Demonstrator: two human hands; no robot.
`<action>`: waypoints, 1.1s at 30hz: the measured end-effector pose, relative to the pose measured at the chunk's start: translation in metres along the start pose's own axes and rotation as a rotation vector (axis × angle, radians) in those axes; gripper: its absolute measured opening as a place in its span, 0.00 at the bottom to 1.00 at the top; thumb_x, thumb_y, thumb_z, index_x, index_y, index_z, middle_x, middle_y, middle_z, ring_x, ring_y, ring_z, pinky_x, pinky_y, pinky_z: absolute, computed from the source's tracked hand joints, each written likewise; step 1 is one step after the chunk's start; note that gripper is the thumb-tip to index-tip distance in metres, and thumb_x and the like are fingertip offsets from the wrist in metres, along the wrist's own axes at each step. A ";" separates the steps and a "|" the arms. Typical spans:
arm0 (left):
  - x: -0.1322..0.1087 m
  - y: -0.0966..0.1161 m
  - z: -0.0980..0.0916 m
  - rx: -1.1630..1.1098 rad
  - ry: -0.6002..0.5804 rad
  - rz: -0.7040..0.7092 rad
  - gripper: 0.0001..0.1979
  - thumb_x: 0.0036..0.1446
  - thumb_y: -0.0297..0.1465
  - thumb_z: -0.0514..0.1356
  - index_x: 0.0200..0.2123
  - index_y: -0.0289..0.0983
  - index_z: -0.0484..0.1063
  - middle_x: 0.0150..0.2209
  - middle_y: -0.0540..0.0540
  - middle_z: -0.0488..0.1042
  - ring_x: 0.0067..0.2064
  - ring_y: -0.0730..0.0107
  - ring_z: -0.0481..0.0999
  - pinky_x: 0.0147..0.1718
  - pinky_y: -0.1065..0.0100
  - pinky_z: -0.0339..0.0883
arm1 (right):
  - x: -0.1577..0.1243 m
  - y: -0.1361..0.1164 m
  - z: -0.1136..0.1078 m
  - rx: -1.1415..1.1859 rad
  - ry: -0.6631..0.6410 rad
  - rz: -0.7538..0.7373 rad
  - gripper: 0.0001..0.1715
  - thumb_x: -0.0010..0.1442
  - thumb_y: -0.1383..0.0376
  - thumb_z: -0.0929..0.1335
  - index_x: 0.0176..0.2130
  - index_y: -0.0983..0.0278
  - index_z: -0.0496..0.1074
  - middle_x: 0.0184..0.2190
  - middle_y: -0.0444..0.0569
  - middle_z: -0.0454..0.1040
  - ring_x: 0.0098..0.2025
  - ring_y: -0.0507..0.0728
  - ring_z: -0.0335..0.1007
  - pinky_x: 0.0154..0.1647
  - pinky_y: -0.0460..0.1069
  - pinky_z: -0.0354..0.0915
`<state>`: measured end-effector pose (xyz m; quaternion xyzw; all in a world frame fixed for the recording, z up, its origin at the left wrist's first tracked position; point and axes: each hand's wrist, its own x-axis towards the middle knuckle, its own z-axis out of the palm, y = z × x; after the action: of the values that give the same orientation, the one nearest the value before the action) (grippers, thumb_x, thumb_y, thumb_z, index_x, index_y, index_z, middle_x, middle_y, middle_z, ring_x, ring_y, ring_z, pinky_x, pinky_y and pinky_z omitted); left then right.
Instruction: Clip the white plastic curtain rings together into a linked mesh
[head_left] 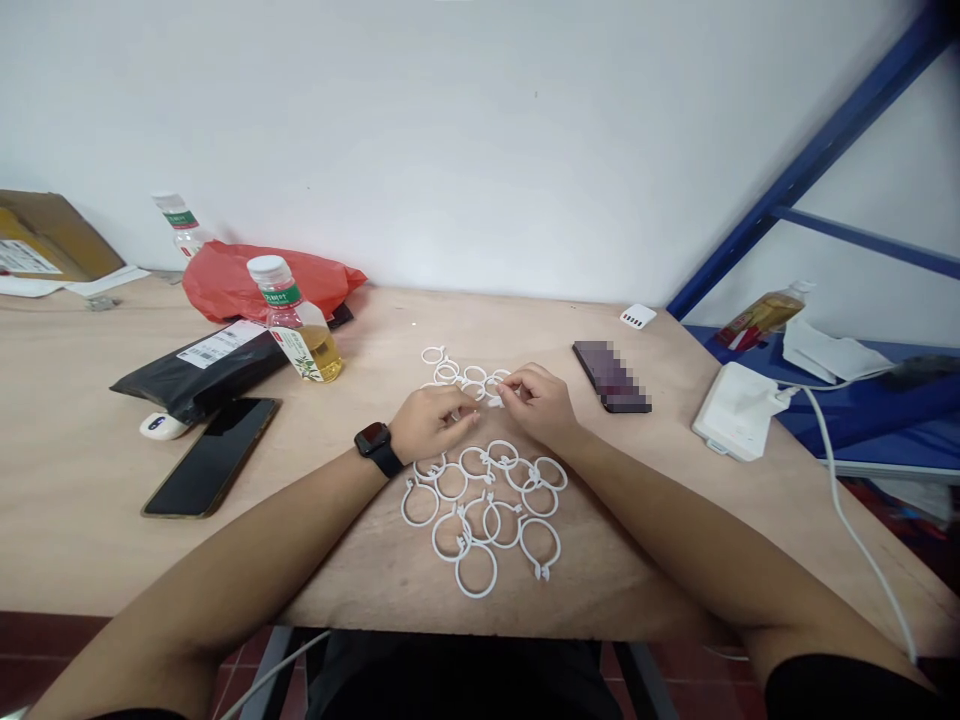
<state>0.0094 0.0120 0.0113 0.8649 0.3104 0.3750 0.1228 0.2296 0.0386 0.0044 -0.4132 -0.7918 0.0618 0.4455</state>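
Note:
White plastic rings with small clip ends lie on the wooden table in two groups. The nearer, larger group spreads out below my hands. Beyond my fingers is a smaller group, partly covered by them. My left hand, with a black watch on its wrist, has thumb and fingers drawn together; what they hold, if anything, is too small to tell. Facing it, my right hand pinches at the edge of a white ring of the far group. A little white piece shows between the two hands.
On the left are a phone, a black parcel, a drink bottle and a red bag. To the right lie another phone and a white power adapter with a cable. A blue metal frame borders the table.

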 end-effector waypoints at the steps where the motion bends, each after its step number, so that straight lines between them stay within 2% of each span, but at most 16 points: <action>1: 0.000 0.002 0.000 -0.012 -0.058 0.044 0.09 0.62 0.33 0.57 0.40 0.37 0.76 0.33 0.46 0.77 0.33 0.71 0.75 0.36 0.69 0.69 | 0.000 0.000 0.001 0.006 -0.008 0.008 0.06 0.60 0.65 0.68 0.30 0.61 0.73 0.27 0.46 0.73 0.29 0.53 0.68 0.32 0.48 0.65; 4: 0.001 0.007 0.001 -0.052 -0.220 0.141 0.11 0.59 0.32 0.57 0.42 0.37 0.77 0.40 0.43 0.77 0.40 0.67 0.76 0.40 0.67 0.70 | 0.000 0.000 0.002 0.024 -0.021 0.032 0.07 0.60 0.65 0.68 0.30 0.62 0.73 0.27 0.46 0.73 0.29 0.53 0.68 0.32 0.48 0.65; 7: 0.000 0.010 0.005 -0.054 -0.324 0.136 0.11 0.57 0.33 0.61 0.42 0.39 0.78 0.42 0.44 0.76 0.41 0.66 0.76 0.42 0.67 0.70 | -0.001 0.000 0.002 0.028 -0.019 0.044 0.07 0.60 0.64 0.68 0.30 0.62 0.73 0.27 0.46 0.73 0.29 0.53 0.68 0.32 0.48 0.65; 11: -0.001 0.010 0.008 -0.087 -0.379 0.093 0.08 0.56 0.33 0.62 0.39 0.40 0.79 0.37 0.46 0.77 0.37 0.69 0.76 0.40 0.69 0.69 | -0.001 -0.001 0.001 0.053 -0.038 0.013 0.06 0.60 0.64 0.68 0.31 0.62 0.73 0.27 0.46 0.73 0.29 0.53 0.67 0.32 0.48 0.64; 16: 0.000 0.011 0.007 -0.145 -0.376 0.068 0.08 0.54 0.26 0.59 0.36 0.37 0.78 0.31 0.48 0.77 0.31 0.73 0.74 0.34 0.72 0.66 | -0.001 -0.004 0.001 0.090 -0.075 -0.047 0.07 0.61 0.65 0.68 0.30 0.62 0.73 0.27 0.45 0.73 0.29 0.52 0.66 0.31 0.48 0.63; 20: -0.002 0.009 0.007 -0.160 -0.272 0.028 0.10 0.52 0.23 0.58 0.35 0.37 0.77 0.30 0.49 0.76 0.30 0.74 0.73 0.33 0.72 0.67 | -0.002 -0.004 -0.001 0.124 -0.093 -0.088 0.06 0.61 0.65 0.68 0.31 0.62 0.73 0.28 0.45 0.73 0.29 0.52 0.67 0.31 0.48 0.63; 24: -0.001 0.004 0.008 -0.140 -0.024 -0.041 0.12 0.54 0.22 0.55 0.38 0.37 0.77 0.35 0.46 0.76 0.35 0.72 0.74 0.36 0.70 0.68 | -0.003 -0.004 -0.003 0.194 -0.122 -0.156 0.05 0.63 0.65 0.67 0.36 0.62 0.74 0.30 0.46 0.75 0.30 0.52 0.69 0.30 0.47 0.64; 27: -0.001 0.002 0.008 -0.123 0.111 -0.015 0.12 0.58 0.23 0.55 0.41 0.37 0.76 0.37 0.44 0.76 0.37 0.70 0.75 0.37 0.69 0.70 | -0.003 -0.006 -0.003 0.222 -0.149 -0.223 0.07 0.63 0.63 0.68 0.42 0.62 0.74 0.32 0.47 0.76 0.30 0.52 0.69 0.30 0.47 0.64; 30: 0.000 0.003 0.007 -0.101 0.167 0.048 0.10 0.61 0.26 0.57 0.45 0.37 0.75 0.39 0.44 0.77 0.38 0.71 0.75 0.36 0.70 0.70 | -0.003 -0.007 -0.001 0.196 -0.165 -0.293 0.08 0.62 0.64 0.69 0.42 0.62 0.74 0.31 0.47 0.75 0.29 0.52 0.69 0.30 0.47 0.64; 33: 0.000 0.005 0.007 -0.085 0.175 0.092 0.09 0.63 0.28 0.58 0.46 0.38 0.74 0.39 0.44 0.78 0.38 0.72 0.76 0.37 0.70 0.70 | -0.003 -0.009 0.001 0.196 -0.162 -0.322 0.07 0.62 0.67 0.68 0.42 0.61 0.73 0.29 0.46 0.75 0.29 0.52 0.69 0.30 0.47 0.65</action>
<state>0.0167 0.0076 0.0086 0.8361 0.2637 0.4671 0.1147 0.2243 0.0308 0.0055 -0.2297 -0.8711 0.0998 0.4225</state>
